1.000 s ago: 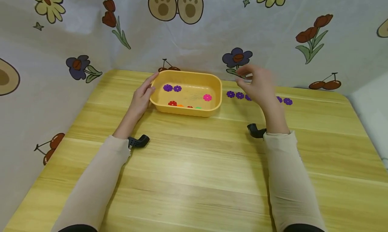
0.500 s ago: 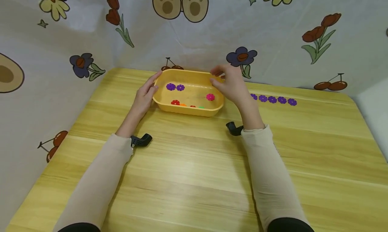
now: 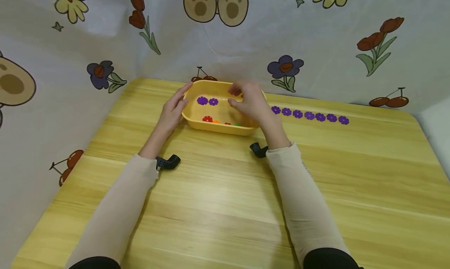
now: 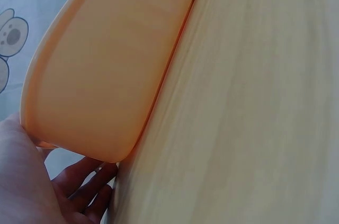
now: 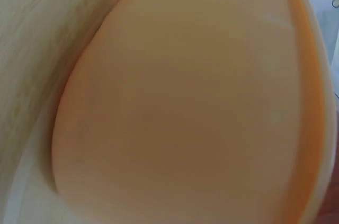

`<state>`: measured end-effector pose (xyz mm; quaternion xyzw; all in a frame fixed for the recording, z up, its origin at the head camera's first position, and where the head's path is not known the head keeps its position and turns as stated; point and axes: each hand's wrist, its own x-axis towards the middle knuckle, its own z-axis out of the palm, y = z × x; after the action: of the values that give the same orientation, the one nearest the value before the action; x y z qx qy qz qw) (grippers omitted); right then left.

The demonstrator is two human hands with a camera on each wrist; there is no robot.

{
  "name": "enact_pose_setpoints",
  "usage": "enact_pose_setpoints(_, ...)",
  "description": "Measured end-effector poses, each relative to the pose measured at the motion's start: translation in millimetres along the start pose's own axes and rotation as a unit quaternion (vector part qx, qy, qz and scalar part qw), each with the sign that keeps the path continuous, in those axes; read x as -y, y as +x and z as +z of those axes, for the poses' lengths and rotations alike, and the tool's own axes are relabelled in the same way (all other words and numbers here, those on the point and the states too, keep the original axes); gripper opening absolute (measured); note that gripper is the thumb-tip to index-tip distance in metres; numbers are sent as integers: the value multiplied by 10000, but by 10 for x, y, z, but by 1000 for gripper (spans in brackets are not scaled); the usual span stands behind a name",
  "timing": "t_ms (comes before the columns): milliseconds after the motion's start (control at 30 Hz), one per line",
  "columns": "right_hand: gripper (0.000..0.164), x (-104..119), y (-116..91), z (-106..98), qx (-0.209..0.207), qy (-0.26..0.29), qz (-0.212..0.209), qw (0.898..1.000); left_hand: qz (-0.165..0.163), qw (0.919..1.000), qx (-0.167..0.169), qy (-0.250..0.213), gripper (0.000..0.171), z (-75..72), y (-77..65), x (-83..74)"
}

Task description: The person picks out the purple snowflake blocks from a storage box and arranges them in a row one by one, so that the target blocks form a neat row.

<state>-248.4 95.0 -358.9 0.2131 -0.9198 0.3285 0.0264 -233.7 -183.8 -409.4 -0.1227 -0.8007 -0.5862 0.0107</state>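
A yellow plastic tray (image 3: 218,129) stands at the back of the table, its outer wall (image 4: 106,65) filling much of the left wrist view. My left hand (image 3: 171,113) grips its left end, thumb at the rim and fingers around the outside. Over the right half of the tray hovers my right hand (image 3: 251,101), thumb and fingers apart, with nothing visible between them. Inside lie two purple flower-shaped discs (image 3: 208,101), a red disc (image 3: 208,119), and partly hidden orange and green ones (image 3: 238,124). In the right wrist view the tray wall (image 5: 180,102) covers nearly everything.
Right of the tray, several purple flower-shaped discs (image 3: 309,115) lie in a row along the table's back. A printed cloth (image 3: 239,46) hangs behind the wooden table (image 3: 211,190).
My right hand has moved left from above the purple row to over the tray, uncovering the row and hiding the pink disc. My left hand keeps its grip on the tray.
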Motion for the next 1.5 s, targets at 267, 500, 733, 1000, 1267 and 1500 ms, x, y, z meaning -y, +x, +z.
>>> enact_pose_setpoints(267, 34, 197, 207, 166, 790, -302, 116, 9964, 120, 9998, -49, 135, 50, 17, 60, 165)
enact_pose_setpoints(500, 30, 359, 409, 405, 1042, -476, -147, 9933, 215, 9997, -39, 72, 50, -15, 62, 183)
enact_pose_setpoints(733, 29, 372, 451, 535, 1191, -375, -162, 9920, 178, 9998, 14, 33, 52, -8, 81, 196)
enact_pose_setpoints(1000, 19, 348, 416, 570, 1192, -112, -255, 9925, 312, 9993, -113, 165, 50, -20, 76, 224)
enact_pose_setpoints(1267, 20, 325, 419, 602, 1053, -221, -243, 9939, 414, 9988, -108, 247, 50, -25, 67, 229)
enact_pose_setpoints(1500, 19, 340, 447, 627, 1033, -501, -108, 9933, 331, 9991, -94, 231, 50, -34, 63, 229)
